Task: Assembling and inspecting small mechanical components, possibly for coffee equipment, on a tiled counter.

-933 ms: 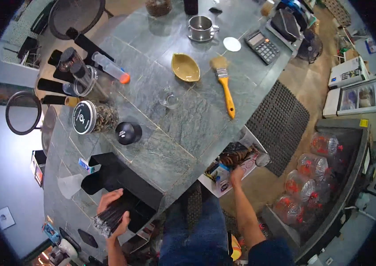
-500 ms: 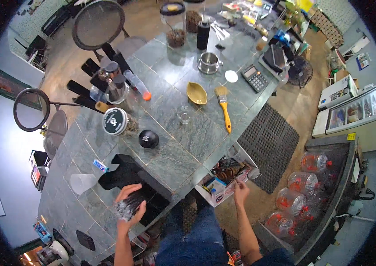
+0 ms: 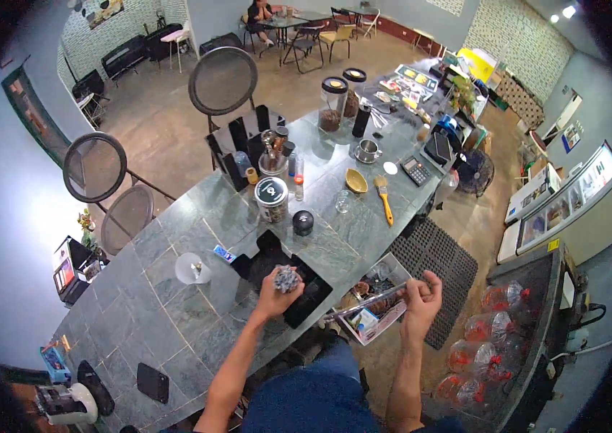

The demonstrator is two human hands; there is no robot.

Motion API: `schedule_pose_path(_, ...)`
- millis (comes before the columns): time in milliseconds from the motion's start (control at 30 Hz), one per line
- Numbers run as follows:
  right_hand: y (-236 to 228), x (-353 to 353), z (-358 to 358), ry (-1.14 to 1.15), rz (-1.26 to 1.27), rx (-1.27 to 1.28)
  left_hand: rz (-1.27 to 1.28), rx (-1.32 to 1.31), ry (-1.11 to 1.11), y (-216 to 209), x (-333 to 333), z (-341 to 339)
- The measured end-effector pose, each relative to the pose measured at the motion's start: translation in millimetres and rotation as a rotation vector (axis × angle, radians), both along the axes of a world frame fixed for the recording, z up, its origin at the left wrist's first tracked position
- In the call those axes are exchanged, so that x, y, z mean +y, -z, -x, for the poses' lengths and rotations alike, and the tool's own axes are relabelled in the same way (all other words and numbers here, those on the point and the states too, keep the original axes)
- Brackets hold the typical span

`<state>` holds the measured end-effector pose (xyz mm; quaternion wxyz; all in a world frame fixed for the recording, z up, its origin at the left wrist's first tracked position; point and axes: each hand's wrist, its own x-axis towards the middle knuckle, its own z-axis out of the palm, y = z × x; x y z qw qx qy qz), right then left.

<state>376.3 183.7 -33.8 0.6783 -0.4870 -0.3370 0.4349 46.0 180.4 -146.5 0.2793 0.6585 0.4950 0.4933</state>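
My left hand [image 3: 270, 299] is closed round a bundle of thin dark straws [image 3: 286, 278], seen end-on with greyish, wrapper-like tips. It is above a flat black holder [image 3: 312, 290] on the grey tiled counter. Past the counter's edge, my right hand [image 3: 423, 299] pinches one long, thin, wrapped straw [image 3: 369, 300] near its end. That straw slants left over an open white box [image 3: 387, 322] with assorted small items inside. Close to the black holder are a small blue-and-white pack [image 3: 224, 253], a translucent cup [image 3: 192, 268] and a round black object [image 3: 303, 223].
A lidded jar [image 3: 271, 204], small glass [image 3: 343, 202], yellowish bowl [image 3: 356, 181], brush [image 3: 384, 203] and calculator [image 3: 415, 172] stand farther along the counter. A dark phone [image 3: 153, 382] lies at near left. Several large clear bottles [image 3: 486, 326] are at right. A person sits far back.
My right hand has risen from the box's edge with a long straw now visible in it. The left hand's bundle has turned end-on. The view has tilted up, showing more of the room.
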Motion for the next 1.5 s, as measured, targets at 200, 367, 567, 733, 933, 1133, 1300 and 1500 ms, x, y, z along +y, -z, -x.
schedule_pose_path(200,-9.1,-10.3,52.3,-0.061,-0.026,-0.155,0.237,-0.148,-0.103,-11.5,-5.3,-10.1)
schedule_pose_path(367,-20.2,-13.8,77.0,-0.095,-0.084,-0.215,0.258,-0.166,-0.041,-16.8,-7.9,-2.3)
schedule_pose_path(567,-29.4,-19.1,92.8,0.003,-0.202,-0.432,0.244,-0.161,-0.036,-4.7,-4.2,0.5)
schedule_pose_path(733,-37.5,-34.3,108.0,0.018,-0.436,-0.817,0.308,-0.170,0.041,-29.1,-8.1,4.5)
schedule_pose_path(933,-24.3,-39.9,132.3,-0.046,-0.636,-0.920,0.358,-0.347,0.160,-43.3,-11.2,5.5)
schedule_pose_path(1133,-19.5,-27.1,143.7,-0.139,-0.659,-0.954,0.360,-0.420,0.243,-33.0,-8.7,14.7)
schedule_pose_path(1300,-17.4,-28.4,150.1,-0.336,-0.617,-0.965,0.347,-0.580,0.478,-34.8,-2.6,28.4)
schedule_pose_path(1500,1.9,-40.6,165.1,-0.366,-0.676,-1.037,0.302,-0.328,0.332,-13.2,-6.8,13.5)
